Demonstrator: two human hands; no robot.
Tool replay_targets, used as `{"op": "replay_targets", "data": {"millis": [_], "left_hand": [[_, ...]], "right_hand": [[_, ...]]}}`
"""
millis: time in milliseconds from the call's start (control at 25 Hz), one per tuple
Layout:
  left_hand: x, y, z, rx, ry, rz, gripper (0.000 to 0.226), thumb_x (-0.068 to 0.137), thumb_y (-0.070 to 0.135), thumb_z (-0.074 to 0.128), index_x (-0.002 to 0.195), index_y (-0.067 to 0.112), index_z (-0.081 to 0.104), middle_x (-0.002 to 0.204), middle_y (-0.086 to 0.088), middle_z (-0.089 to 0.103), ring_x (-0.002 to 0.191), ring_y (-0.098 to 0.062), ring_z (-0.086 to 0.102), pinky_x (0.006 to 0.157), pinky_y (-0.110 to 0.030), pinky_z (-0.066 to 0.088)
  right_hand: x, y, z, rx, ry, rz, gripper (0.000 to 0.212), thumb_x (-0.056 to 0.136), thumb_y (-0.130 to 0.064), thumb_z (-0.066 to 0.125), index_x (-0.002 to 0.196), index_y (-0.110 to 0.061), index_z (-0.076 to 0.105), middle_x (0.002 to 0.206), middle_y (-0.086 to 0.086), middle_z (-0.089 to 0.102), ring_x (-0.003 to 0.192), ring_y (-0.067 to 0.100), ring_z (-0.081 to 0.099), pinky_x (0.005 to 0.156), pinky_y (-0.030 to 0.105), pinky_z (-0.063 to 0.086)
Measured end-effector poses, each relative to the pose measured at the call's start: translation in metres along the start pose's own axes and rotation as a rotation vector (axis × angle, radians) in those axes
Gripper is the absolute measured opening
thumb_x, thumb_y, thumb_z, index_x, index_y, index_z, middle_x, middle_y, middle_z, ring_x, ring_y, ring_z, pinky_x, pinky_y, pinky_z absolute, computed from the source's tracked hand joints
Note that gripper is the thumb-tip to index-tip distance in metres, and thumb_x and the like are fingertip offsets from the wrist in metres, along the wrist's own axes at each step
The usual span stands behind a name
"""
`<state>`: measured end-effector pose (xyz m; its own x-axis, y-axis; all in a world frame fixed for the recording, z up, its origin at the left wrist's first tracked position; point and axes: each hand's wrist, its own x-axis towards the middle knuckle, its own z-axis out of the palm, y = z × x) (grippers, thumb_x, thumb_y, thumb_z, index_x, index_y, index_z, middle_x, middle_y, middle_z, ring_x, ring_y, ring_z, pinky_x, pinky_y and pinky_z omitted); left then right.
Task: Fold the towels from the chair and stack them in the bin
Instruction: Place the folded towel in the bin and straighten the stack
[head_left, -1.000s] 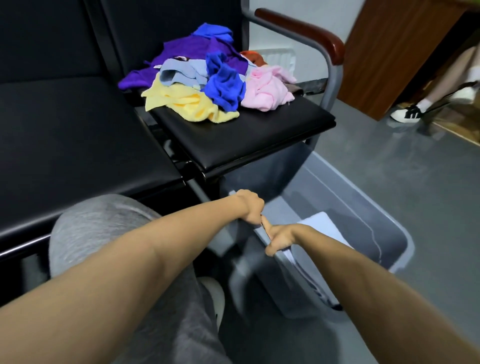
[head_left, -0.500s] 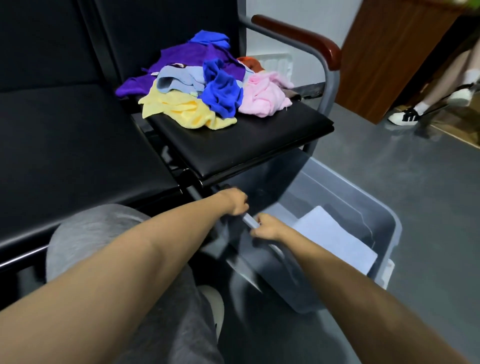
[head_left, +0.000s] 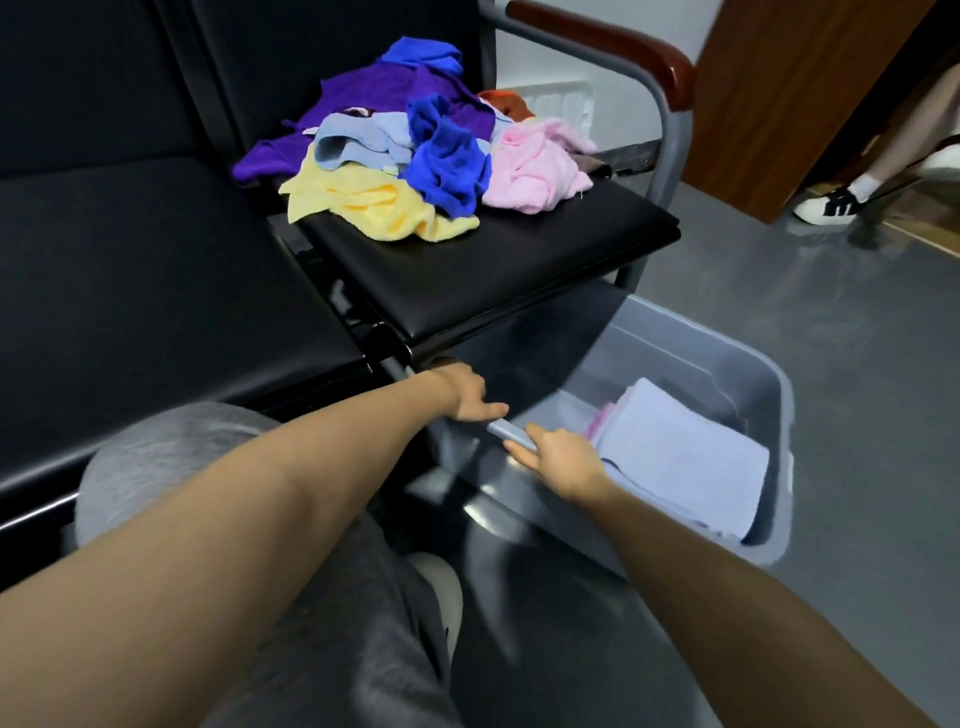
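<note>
**Both grips on the bin's near rim**

Left grip (head_left: 470, 397) set on the near rim of the grey translucent plastic bin (head_left: 769, 395), thumb laid straight along the edge, fingers folded over the rim and hidden behind it. Right grip (head_left: 558, 457) just beside it on the same rim, pinching the thin plastic lip between thumb above and fingers below. A short bare stretch of rim between the two.

Bin down on the glossy grey floor (head_left: 779, 270), rounded at the corners, its far left corner tucked beneath the front edge of the black padded chair seat (head_left: 493, 275). Inside, toward the bin's right end, a folded pale lavender towel (head_left: 685, 457), flat and rectangular with a soft nap, on top of a folded pink towel (head_left: 597, 423) showing only as a thin edge.

Toward the back of the smooth seat, a loose heap of crumpled terry cloths: yellow towel (head_left: 363, 202) nearest the front edge, royal blue towel (head_left: 447, 161) bunched on top of it, fluffy pink towel (head_left: 535, 166) at the right, pale blue towel (head_left: 353, 140) and purple towel (head_left: 374, 98) behind, a rust-orange scrap (head_left: 511, 104) at the rear.

Rounded wooden armrest (head_left: 623, 47) on a grey metal tube above the seat's right edge. Grey knit trouser knee (head_left: 171, 457) at lower left.
</note>
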<state>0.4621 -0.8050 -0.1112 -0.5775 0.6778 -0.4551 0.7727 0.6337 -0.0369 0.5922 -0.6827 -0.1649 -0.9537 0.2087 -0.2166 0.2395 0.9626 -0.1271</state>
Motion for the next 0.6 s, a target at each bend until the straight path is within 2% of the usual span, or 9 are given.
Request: {"op": "replay_targets", "data": {"millis": [120,240,320,360,400,480,520,600], "left_hand": [[-0.004,0.023,0.002,0.042,-0.078,0.064,0.062,0.092,0.062,0.029,0.117,0.016,0.064,0.118,-0.009,0.063,0.110,-0.030,0.056,0.081,-0.031,0.042],[-0.006,0.039,0.007,-0.192,-0.147,0.108,0.042,0.088,0.047,0.049,0.105,0.014,0.068,0.100,-0.006,0.066,0.098,-0.028,0.063,0.082,-0.031,0.051],[-0.009,0.045,0.012,-0.465,-0.259,0.150,0.029,0.090,0.024,0.054,0.110,0.008,0.067,0.087,-0.001,0.061,0.081,-0.019,0.060,0.075,-0.025,0.050],[-0.012,0.045,0.013,-0.578,-0.318,0.168,0.029,0.092,0.013,0.051,0.116,0.006,0.065,0.088,0.001,0.060,0.079,-0.015,0.056,0.071,-0.021,0.047],[-0.015,0.041,0.014,-0.659,-0.350,0.181,0.032,0.093,0.006,0.048,0.121,0.006,0.063,0.093,0.001,0.060,0.082,-0.014,0.054,0.072,-0.019,0.045],[-0.014,0.028,0.017,-0.616,-0.292,0.168,0.034,0.093,0.006,0.045,0.122,0.008,0.063,0.108,-0.001,0.064,0.093,-0.015,0.055,0.084,-0.024,0.046],[-0.011,0.019,0.019,-0.495,-0.202,0.127,0.034,0.093,0.011,0.043,0.120,0.011,0.064,0.115,-0.003,0.066,0.100,-0.017,0.057,0.092,-0.028,0.045],[-0.007,0.005,0.026,-0.176,-0.052,0.029,0.037,0.094,0.020,0.039,0.123,0.016,0.062,0.127,-0.005,0.060,0.119,-0.023,0.053,0.103,-0.035,0.040]], "right_hand": [[-0.015,0.043,-0.009,-0.123,-0.096,-0.109,0.042,0.096,-0.053,0.038,0.107,-0.015,0.052,0.103,0.017,0.065,0.097,0.036,0.059,0.078,0.037,0.042],[-0.022,0.080,-0.026,-0.209,-0.298,-0.174,0.049,0.093,-0.057,0.039,0.120,-0.018,0.051,0.116,0.013,0.062,0.105,0.031,0.056,0.084,0.032,0.040],[-0.014,0.095,-0.038,-0.140,-0.477,-0.101,0.078,0.075,-0.082,0.039,0.126,-0.023,0.047,0.126,0.008,0.058,0.111,0.025,0.054,0.093,0.031,0.039],[-0.007,0.097,-0.044,-0.114,-0.571,-0.044,0.095,0.062,-0.092,0.037,0.127,-0.024,0.045,0.130,0.007,0.054,0.113,0.024,0.052,0.098,0.033,0.038],[0.001,0.092,-0.049,-0.146,-0.669,0.019,0.100,0.061,-0.092,0.041,0.134,-0.023,0.040,0.139,0.007,0.047,0.120,0.023,0.048,0.103,0.036,0.037],[0.018,0.071,-0.057,-0.273,-0.840,0.154,0.085,0.082,-0.066,0.053,0.147,-0.019,0.027,0.153,0.005,0.028,0.136,0.025,0.035,0.111,0.040,0.030],[0.025,0.054,-0.059,-0.254,-0.864,0.145,0.078,0.087,-0.058,0.053,0.148,-0.017,0.028,0.154,0.003,0.026,0.138,0.024,0.032,0.113,0.040,0.028],[0.026,0.007,-0.054,0.031,-0.831,0.030,0.068,0.092,-0.058,0.042,0.147,-0.020,0.031,0.153,-0.002,0.029,0.139,0.020,0.030,0.116,0.037,0.022]]}}
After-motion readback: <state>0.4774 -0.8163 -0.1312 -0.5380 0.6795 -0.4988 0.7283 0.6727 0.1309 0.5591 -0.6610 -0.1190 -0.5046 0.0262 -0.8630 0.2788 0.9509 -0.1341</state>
